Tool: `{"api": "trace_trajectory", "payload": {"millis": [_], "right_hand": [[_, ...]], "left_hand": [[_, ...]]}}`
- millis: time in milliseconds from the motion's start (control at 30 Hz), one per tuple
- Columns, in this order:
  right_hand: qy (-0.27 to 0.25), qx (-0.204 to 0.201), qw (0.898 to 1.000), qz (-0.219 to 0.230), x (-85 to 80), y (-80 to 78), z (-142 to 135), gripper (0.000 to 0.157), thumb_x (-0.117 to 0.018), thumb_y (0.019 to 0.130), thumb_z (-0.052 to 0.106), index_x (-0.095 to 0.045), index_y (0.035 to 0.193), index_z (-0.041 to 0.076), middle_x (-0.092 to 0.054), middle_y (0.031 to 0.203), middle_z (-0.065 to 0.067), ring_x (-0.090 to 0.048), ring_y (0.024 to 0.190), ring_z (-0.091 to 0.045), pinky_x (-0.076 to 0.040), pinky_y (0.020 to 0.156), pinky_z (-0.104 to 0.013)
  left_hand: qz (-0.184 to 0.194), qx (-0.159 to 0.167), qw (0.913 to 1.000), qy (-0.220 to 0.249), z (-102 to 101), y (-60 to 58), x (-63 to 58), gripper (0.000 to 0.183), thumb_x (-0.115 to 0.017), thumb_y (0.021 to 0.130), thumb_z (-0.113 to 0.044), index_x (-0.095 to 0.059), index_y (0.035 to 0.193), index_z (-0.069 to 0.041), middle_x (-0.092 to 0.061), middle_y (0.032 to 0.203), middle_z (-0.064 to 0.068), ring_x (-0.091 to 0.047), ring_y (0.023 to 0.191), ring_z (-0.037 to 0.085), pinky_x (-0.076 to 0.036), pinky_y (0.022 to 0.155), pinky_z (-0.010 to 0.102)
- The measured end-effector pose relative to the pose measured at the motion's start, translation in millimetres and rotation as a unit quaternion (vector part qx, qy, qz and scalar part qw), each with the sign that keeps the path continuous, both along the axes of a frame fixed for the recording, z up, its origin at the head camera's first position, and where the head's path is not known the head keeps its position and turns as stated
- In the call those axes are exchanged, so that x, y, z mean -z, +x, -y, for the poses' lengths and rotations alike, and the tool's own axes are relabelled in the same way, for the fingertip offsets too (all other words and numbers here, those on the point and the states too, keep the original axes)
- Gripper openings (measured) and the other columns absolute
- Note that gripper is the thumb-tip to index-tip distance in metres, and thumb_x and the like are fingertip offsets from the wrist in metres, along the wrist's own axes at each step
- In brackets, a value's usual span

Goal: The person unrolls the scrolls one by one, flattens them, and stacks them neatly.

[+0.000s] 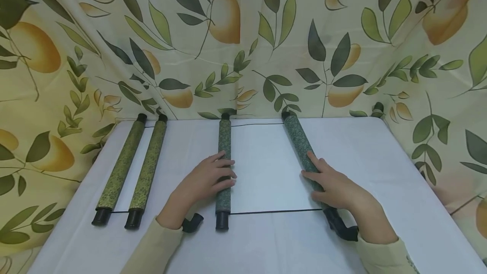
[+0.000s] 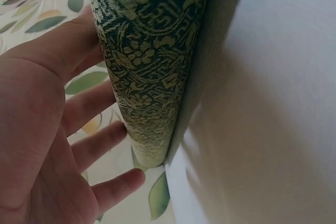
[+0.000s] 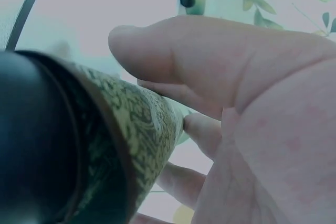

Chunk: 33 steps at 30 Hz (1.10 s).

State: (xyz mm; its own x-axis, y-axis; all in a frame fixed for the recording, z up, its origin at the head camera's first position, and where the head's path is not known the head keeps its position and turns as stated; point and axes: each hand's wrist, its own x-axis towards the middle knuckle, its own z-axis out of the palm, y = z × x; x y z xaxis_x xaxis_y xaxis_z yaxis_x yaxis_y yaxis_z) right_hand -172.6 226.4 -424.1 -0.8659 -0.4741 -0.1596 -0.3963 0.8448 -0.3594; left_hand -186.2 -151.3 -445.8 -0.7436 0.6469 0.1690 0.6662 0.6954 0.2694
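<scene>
My left hand [image 1: 208, 177] lies across a dark green patterned scroll roll [image 1: 225, 138] with black end knobs, its fingers spread and fairly straight. In the left wrist view, the fingertips [image 2: 118, 129] meet the patterned cloth at the roll's side. Over the slanted dark green roll [image 1: 298, 136] on the right rests my right hand [image 1: 335, 185], fingers spread and extended on it. Its thumb [image 3: 152, 51] is straight in the right wrist view, beside the roll's black knob [image 3: 37, 140]. Between these rolls lies a white sheet [image 1: 266, 168] with thin dark border lines.
Two yellow-green patterned rolls [image 1: 123, 168] [image 1: 150, 168] with black knobs lie slanted at the left, a narrow white strip between them. A white cloth covers the table [image 1: 380, 155]. Behind and beside it hangs a leaf-and-fruit printed fabric [image 1: 266, 67]. Black devices [image 1: 193, 223] sit at both wrists.
</scene>
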Motion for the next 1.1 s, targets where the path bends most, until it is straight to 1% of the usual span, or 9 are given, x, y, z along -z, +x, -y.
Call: {"api": "trace_trajectory", "payload": {"millis": [133, 267, 367, 500, 633, 733, 833, 933, 1100], "right_hand": [[-0.004, -0.001, 1.000, -0.002, -1.0, 0.5, -1.3, 0.059, -0.076, 0.084, 0.011, -0.058, 0.140, 0.007, -0.013, 0.165, -0.019, -0.020, 0.144, -0.054, -0.038, 0.103, -0.066], [-0.005, 0.007, 1.000, 0.000, -1.8, 1.6, -3.4, 0.062, -0.073, 0.083, 0.004, -0.055, 0.142, 0.006, -0.011, 0.166, -0.019, -0.020, 0.144, -0.054, -0.040, 0.102, -0.065], [-0.005, 0.011, 1.000, 0.000, -1.5, 2.5, -3.6, 0.061, -0.067, 0.083, 0.000, -0.055, 0.142, 0.006, -0.011, 0.166, -0.019, -0.020, 0.144, -0.055, -0.045, 0.097, -0.060], [-0.004, 0.013, 1.000, -0.007, -0.3, 1.8, -1.7, 0.060, -0.062, 0.081, -0.001, -0.056, 0.141, 0.005, -0.014, 0.165, -0.018, -0.021, 0.143, -0.056, -0.049, 0.086, -0.052], [-0.002, 0.018, 1.000, -0.009, 1.2, 0.6, -1.1, 0.060, -0.061, 0.081, -0.001, -0.056, 0.141, 0.004, -0.015, 0.166, -0.017, -0.021, 0.143, -0.056, -0.049, 0.088, -0.056], [0.000, 0.020, 1.000, -0.004, 2.6, -0.1, -1.9, 0.061, -0.061, 0.082, 0.000, -0.055, 0.142, 0.005, -0.014, 0.166, -0.016, -0.021, 0.144, -0.055, -0.048, 0.090, -0.057], [0.004, 0.018, 1.000, -0.003, 2.6, -0.5, -3.3, 0.061, -0.062, 0.083, 0.000, -0.053, 0.143, 0.005, -0.014, 0.166, -0.018, -0.021, 0.143, -0.055, -0.051, 0.080, -0.048], [0.001, 0.024, 1.000, 0.005, 1.5, -1.2, -4.9, 0.062, -0.060, 0.084, -0.001, -0.051, 0.145, 0.005, -0.011, 0.166, -0.019, -0.020, 0.144, -0.055, -0.046, 0.066, -0.036], [-0.001, 0.042, 0.999, 0.025, -1.0, -2.0, -7.0, 0.063, -0.059, 0.086, 0.001, -0.048, 0.147, 0.006, -0.005, 0.165, -0.023, -0.016, 0.145, -0.054, -0.041, 0.058, -0.029]], "left_hand": [[-0.007, -0.006, 0.9999, -0.012, 1.2, -1.1, -0.1, 0.019, -0.065, 0.097, -0.035, -0.078, 0.104, -0.023, -0.063, 0.137, 0.006, -0.039, 0.142, 0.039, -0.031, 0.117, 0.051], [-0.001, -0.008, 0.9999, -0.014, 1.2, -2.2, -0.3, 0.017, -0.066, 0.096, -0.035, -0.078, 0.102, -0.024, -0.060, 0.140, 0.005, -0.035, 0.144, 0.040, -0.033, 0.113, 0.059], [0.014, -0.008, 0.9998, -0.008, 2.0, -1.9, -0.6, 0.016, -0.066, 0.096, -0.035, -0.077, 0.101, -0.024, -0.059, 0.142, 0.006, -0.034, 0.145, 0.039, -0.034, 0.110, 0.063], [0.016, -0.009, 0.9998, 0.000, 4.4, -1.0, -0.2, 0.017, -0.066, 0.097, -0.033, -0.077, 0.104, -0.022, -0.060, 0.140, 0.007, -0.036, 0.144, 0.038, -0.034, 0.113, 0.057], [-0.008, -0.005, 0.9999, 0.005, 6.4, -0.8, 0.3, 0.017, -0.066, 0.096, -0.032, -0.078, 0.102, -0.022, -0.063, 0.136, 0.008, -0.040, 0.142, 0.039, -0.033, 0.115, 0.052], [-0.012, -0.009, 0.9999, 0.003, 8.4, -0.6, -0.5, 0.015, -0.067, 0.096, -0.032, -0.078, 0.097, -0.022, -0.063, 0.136, 0.007, -0.041, 0.141, 0.039, -0.035, 0.113, 0.054], [-0.002, -0.017, 0.9999, -0.001, 9.6, -0.4, -1.9, 0.015, -0.067, 0.096, -0.034, -0.077, 0.096, -0.022, -0.062, 0.138, 0.006, -0.038, 0.143, 0.037, -0.035, 0.111, 0.059], [0.007, -0.024, 0.9997, -0.002, 10.4, -0.4, -3.1, 0.014, -0.067, 0.096, -0.034, -0.075, 0.095, -0.023, -0.061, 0.139, 0.006, -0.037, 0.144, 0.035, -0.035, 0.109, 0.063], [0.009, -0.022, 0.9997, 0.007, 9.8, -1.2, -2.9, 0.014, -0.067, 0.096, -0.033, -0.076, 0.100, -0.022, -0.061, 0.138, 0.008, -0.038, 0.143, 0.037, -0.037, 0.108, 0.062]]}}
